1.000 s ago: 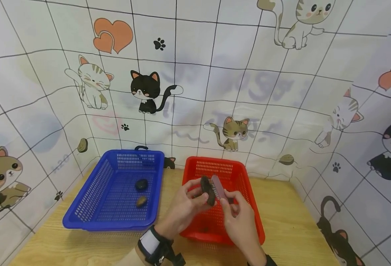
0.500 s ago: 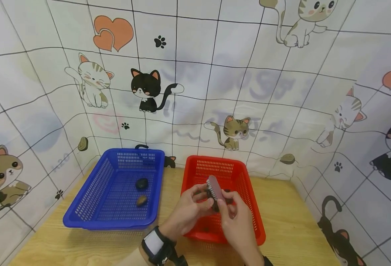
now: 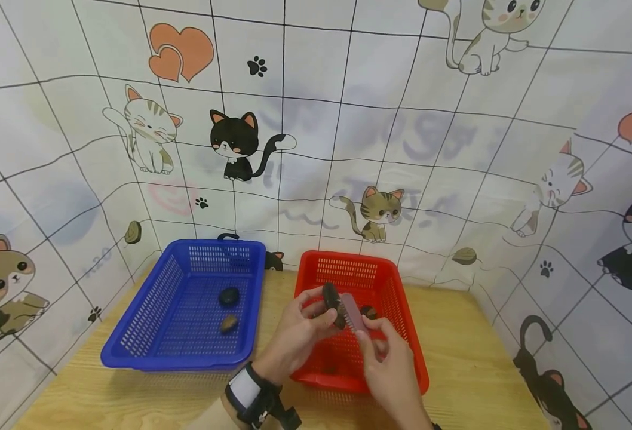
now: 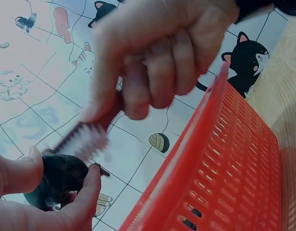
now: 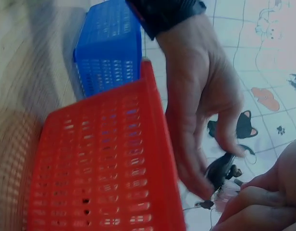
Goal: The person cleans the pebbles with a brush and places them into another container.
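Over the red basket (image 3: 417,352), my left hand (image 3: 298,331) grips a dark stone (image 3: 331,297) between thumb and fingers. My right hand (image 3: 390,358) pinches a small scrubbing brush (image 3: 353,313) with a pinkish back and pale bristles. In the head view the bristles face the stone's right side, right up against it. The left wrist view shows the stone (image 4: 61,173) dark and mottled, with the blurred bristles (image 4: 88,142) close at its upper edge. Seen from the right wrist, the right-hand fingers hide most of the brush.
To the left stands a blue basket (image 3: 173,363) with a black stone (image 3: 229,297) and a brownish stone (image 3: 229,324) in it. A brown stone (image 3: 368,312) lies in the red basket behind the brush. Both baskets sit on a wooden table (image 3: 466,358) before a cat-patterned sheet (image 3: 316,137).
Half a second ago the brush lay over the stone and covered most of it. Now it is back at the stone's right side, much as one second ago; both hands keep their hold.
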Available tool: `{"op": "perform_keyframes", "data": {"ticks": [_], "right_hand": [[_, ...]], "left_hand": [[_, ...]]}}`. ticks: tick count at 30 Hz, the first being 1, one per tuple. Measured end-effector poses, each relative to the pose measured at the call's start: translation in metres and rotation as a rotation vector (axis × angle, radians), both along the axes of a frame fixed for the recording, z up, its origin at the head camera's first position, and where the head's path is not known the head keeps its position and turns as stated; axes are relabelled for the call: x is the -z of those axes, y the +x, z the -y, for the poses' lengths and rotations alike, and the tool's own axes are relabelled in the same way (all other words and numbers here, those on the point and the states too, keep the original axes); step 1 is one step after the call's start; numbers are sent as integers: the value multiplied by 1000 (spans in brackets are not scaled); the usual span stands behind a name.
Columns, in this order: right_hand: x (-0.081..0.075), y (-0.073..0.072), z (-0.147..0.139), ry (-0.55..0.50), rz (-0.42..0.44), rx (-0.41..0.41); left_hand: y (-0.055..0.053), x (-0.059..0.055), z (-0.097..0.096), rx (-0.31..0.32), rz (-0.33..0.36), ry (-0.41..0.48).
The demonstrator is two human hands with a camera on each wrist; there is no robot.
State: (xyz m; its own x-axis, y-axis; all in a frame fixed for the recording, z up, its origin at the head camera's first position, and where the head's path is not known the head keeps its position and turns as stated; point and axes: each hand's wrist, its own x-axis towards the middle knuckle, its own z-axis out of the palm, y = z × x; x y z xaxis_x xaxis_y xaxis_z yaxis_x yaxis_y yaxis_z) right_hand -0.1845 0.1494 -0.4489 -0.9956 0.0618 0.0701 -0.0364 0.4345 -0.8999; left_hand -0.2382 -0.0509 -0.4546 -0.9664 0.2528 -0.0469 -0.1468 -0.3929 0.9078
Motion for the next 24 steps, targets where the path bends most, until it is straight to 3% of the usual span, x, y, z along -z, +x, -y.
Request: {"op": "perform_keyframes", "data": {"ticks": [10,16,24], "right_hand": [[-4,-11,1,-6,-111,-12],[-4,-14,-3,16,-75,10],[-6,-7,2,14,-49,7]], "left_hand": [[4,2,-5,87,-18,-12],[2,-5,3,51,-36,20],[0,-4,5,-1,-11,38]]}}
